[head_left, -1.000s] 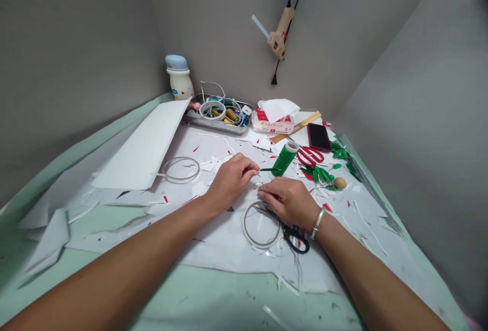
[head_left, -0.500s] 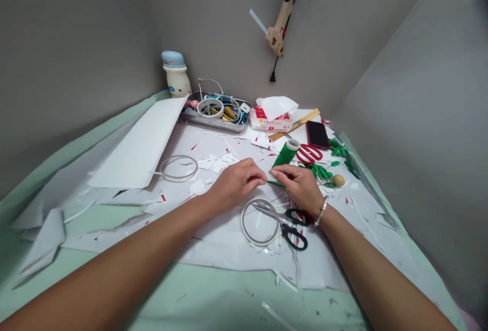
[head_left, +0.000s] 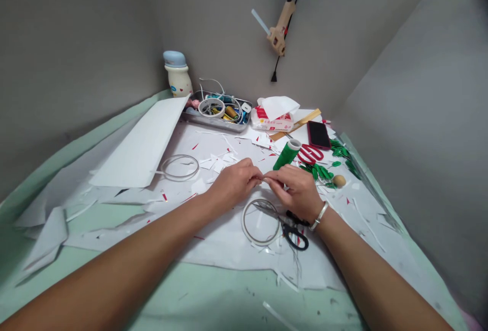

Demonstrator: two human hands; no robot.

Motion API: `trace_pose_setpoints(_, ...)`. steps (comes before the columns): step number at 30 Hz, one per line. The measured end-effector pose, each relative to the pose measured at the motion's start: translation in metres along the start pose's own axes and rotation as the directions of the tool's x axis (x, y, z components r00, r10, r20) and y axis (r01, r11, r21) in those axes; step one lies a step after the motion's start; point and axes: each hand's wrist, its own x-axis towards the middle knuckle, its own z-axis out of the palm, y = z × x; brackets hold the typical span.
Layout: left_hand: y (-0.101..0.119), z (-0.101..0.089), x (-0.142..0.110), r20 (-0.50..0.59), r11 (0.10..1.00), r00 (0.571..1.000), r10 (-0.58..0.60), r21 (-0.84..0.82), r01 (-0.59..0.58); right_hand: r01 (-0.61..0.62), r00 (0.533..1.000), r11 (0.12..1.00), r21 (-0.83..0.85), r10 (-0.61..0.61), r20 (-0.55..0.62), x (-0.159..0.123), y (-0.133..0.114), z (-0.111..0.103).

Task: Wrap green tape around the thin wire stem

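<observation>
My left hand [head_left: 241, 178] and my right hand [head_left: 295, 188] meet over the middle of the table, fingertips pinched together and nearly touching. Between them is a thin green stem-like piece, now mostly covered by the fingers. Just behind my right hand stands a spool of green thread [head_left: 286, 155], leaning a little. Below the hands lie a roll of white tape [head_left: 244, 229] and black-handled scissors [head_left: 295, 238], whose blades cross the roll; my right hand partly covers one handle.
Green leaf pieces [head_left: 320, 172], a wooden ball [head_left: 339, 181], red-handled scissors [head_left: 310, 154] and a phone [head_left: 318, 134] lie to the right. Behind are a tissue pack [head_left: 272, 121] and a metal tray [head_left: 224, 124]. White card [head_left: 141, 143] and a ring [head_left: 179, 176] sit left.
My right hand has shifted slightly left, its fingertips closing up to those of my left hand. The green piece that showed below the right fingers is now covered.
</observation>
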Motion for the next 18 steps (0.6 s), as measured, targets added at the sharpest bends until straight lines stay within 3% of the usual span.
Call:
trace_pose_setpoints(5, 0.009, -0.006, -0.001, 0.064, 0.989, 0.994, 0.084, -0.127, -0.076, -0.324, 0.945, 0.905, 0.276, 0.323, 0.051, 0.000, 0.020, 0.000)
trace_pose_setpoints(9, 0.010, -0.008, 0.000, 0.025, 0.977, 0.998, 0.059, -0.208, -0.053, -0.429, 0.903, 0.837, 0.339, 0.389, 0.182, -0.003, 0.027, 0.001)
trace_pose_setpoints(13, 0.004, -0.006, 0.002, -0.076, 0.969, 0.996, -0.050, -0.246, 0.030, -0.348, 0.931, 0.885, 0.310, 0.286, 0.228, -0.005, 0.020, 0.005)
trace_pose_setpoints(18, -0.001, -0.005, 0.003, -0.135, 0.981, 0.984, -0.114, -0.171, 0.090, -0.046, 0.978, 0.996, 0.071, 0.030, 0.206, -0.006, 0.002, 0.007)
